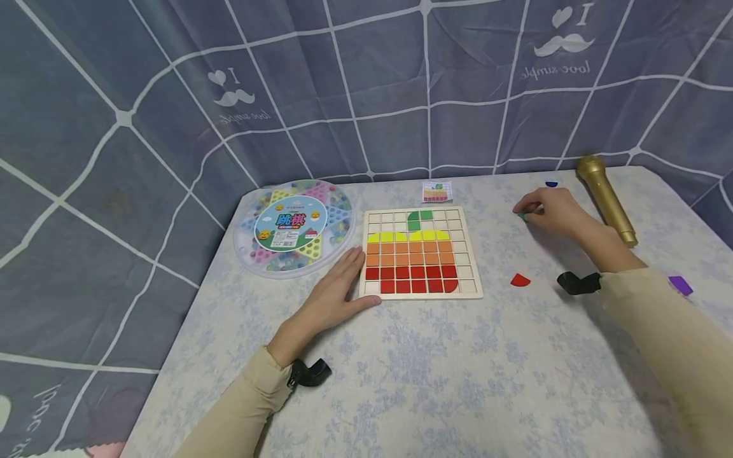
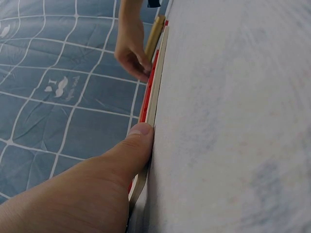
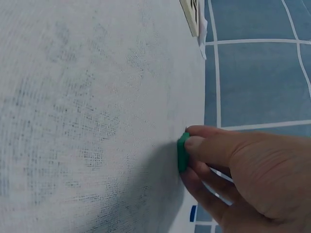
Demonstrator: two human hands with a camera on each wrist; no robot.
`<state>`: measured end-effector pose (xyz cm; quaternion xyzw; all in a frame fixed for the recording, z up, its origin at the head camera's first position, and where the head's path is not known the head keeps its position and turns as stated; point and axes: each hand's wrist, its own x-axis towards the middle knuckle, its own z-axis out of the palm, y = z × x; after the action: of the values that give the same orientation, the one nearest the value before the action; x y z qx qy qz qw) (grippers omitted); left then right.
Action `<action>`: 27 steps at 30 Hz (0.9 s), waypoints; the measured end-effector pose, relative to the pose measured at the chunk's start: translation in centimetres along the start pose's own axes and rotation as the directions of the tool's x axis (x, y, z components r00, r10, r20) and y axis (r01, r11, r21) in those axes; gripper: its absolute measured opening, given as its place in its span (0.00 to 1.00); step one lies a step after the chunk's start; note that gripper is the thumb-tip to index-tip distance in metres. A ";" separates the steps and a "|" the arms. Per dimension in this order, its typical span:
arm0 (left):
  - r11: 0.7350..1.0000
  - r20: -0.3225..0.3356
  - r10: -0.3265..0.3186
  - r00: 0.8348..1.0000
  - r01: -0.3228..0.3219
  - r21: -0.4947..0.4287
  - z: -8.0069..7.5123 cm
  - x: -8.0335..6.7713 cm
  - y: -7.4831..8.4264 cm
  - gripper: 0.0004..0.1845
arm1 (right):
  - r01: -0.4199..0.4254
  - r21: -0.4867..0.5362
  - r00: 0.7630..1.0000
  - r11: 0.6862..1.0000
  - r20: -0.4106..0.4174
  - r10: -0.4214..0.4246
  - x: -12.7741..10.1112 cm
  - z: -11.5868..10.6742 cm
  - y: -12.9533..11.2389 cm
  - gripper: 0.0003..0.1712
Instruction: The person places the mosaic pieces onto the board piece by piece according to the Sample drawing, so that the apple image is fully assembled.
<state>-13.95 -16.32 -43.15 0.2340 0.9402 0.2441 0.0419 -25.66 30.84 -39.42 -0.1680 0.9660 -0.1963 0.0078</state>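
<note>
Steadying a puzzle board while picking up a green piece.
Left hand (image 1: 335, 296) lies flat, fingers straight, against the wooden board (image 1: 422, 252); right hand (image 1: 548, 210) pinches the green piece (image 3: 182, 152) on the surface (image 1: 435, 369), right of the board.

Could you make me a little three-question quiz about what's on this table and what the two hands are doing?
1. True or false: the left hand lies flat beside the wooden puzzle board, at its left edge.
2. What does the right hand pinch against the tablecloth? A) a green piece B) the red piece C) the gold microphone
3. Which colour fills the board's lowest tile rows?

Key
1. True.
2. A: the green piece sits at its fingertips; the red piece and the gold microphone lie apart, untouched.
3. Red.
</note>
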 end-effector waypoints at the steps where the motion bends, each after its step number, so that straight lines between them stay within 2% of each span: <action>1: 1.000 0.001 -0.002 1.000 0.002 0.001 0.0 0.0 0.0 0.55 | 0.004 -0.001 1.000 1.000 0.002 -0.004 0.0 0.0 0.0 0.13; 10: 1.000 0.014 -0.017 1.000 0.017 0.006 -0.1 0.1 0.2 0.55 | 0.061 -0.002 0.995 0.998 0.082 -0.061 -0.7 -0.6 0.0 0.18; 16: 1.000 0.015 -0.020 1.000 0.020 0.007 0.0 0.2 0.0 0.55 | 0.076 -0.017 0.995 0.997 0.060 -0.075 -0.5 -0.3 -0.3 0.11; 22: 1.000 0.008 -0.018 1.000 0.018 0.005 0.0 0.1 0.0 0.55 | 0.034 0.031 0.998 0.999 0.053 -0.036 0.1 -0.1 -1.1 0.10; 27: 1.000 0.014 -0.016 1.000 0.016 0.007 -0.1 0.2 0.0 0.55 | 0.071 0.080 0.996 0.994 0.041 -0.075 0.6 0.2 -2.0 0.07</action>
<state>-14.11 -16.29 -43.04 0.2282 0.9425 0.2390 0.0498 -25.59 28.79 -38.82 -0.2069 0.9503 -0.2307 0.0284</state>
